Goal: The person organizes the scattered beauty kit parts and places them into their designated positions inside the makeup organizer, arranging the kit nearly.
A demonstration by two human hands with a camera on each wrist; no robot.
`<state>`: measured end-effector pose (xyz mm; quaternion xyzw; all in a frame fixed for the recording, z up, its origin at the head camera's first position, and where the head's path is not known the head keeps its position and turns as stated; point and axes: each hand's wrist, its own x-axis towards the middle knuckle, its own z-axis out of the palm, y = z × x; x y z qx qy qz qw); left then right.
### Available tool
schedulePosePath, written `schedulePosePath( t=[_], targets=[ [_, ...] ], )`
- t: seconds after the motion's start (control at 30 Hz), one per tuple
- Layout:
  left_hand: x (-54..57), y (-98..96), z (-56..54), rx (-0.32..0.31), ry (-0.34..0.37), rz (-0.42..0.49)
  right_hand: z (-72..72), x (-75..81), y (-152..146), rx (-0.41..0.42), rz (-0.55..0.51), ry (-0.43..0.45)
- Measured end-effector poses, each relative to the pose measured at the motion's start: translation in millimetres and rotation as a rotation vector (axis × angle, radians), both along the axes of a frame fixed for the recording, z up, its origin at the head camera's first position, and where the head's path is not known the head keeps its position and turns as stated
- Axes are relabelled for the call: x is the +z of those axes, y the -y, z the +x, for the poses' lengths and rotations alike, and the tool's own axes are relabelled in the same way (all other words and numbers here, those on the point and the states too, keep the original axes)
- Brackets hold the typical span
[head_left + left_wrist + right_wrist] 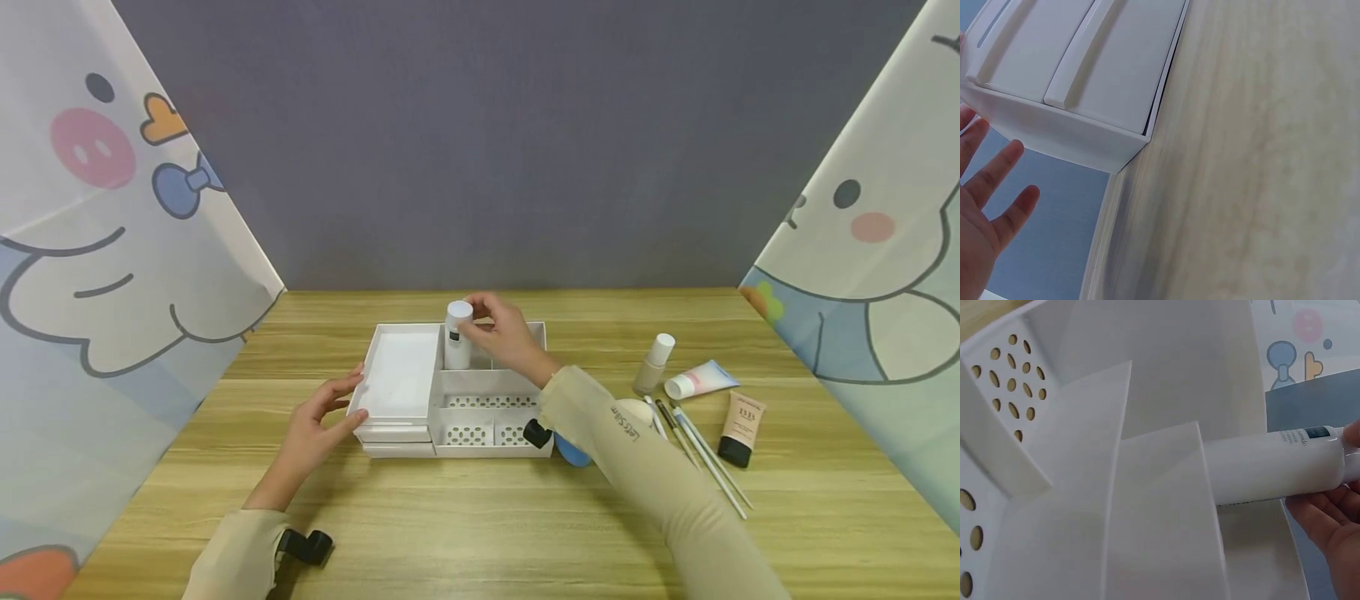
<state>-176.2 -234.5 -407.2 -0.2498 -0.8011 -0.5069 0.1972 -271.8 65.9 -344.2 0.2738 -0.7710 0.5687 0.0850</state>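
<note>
A white organizer (399, 367) stands on the wooden table, with a flat top tray and two drawers on its left and divided, perforated compartments on its right. My right hand (504, 332) grips a white bottle (455, 348) near its cap. The bottle stands upright in the back compartment beside the tray; its lower part is behind the divider in the right wrist view, where dark print shows near its shoulder (1310, 434). My left hand (321, 423) touches the organizer's left side, thumb at the front corner. In the left wrist view its fingers (997, 169) are spread and straight.
Right of the organizer lie a capped bottle (649, 370), a white-and-pink tube (702, 380), a beige BB tube (742, 427) and several thin brushes (708, 454). A blue rounded thing (573, 452) and a pale rounded thing (637, 409) are partly hidden by the right sleeve.
</note>
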Motion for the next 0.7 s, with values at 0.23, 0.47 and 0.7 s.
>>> schedulePosePath(
  t=[0.23,0.47,0.7],
  targets=[
    [0.7,-0.1,0.7,-0.008,0.004,0.000,-0.5,-4.3,-0.7,0.024,0.049,0.020],
    [0.5,0.4,1.8,0.000,0.016,-0.013,-1.9,-9.2,0.1,0.043,0.094,0.060],
    [-1.4,0.4,-0.7,-0.006,-0.009,0.003,-3.7,-13.0,2.0,0.065,0.111,0.053]
  ],
)
